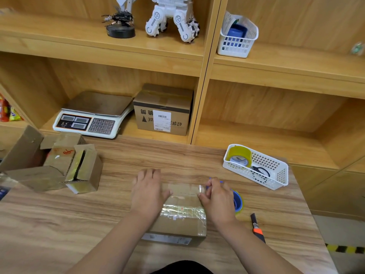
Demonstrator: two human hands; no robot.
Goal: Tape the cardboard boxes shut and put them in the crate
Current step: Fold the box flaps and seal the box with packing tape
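Lying at the far left of the wooden table (79,224), a cluster of open boxes (59,165) is resting together. At the centre, the left hand (148,192) is pressing flat, fingers straight, on the left end of a cardboard box (181,216) that is sitting near the table's front edge. The right hand (217,200) is curling its fingers round a blue tape roll (238,201) at the box's right end. A utility knife (257,228) is lying just beyond, farther right.
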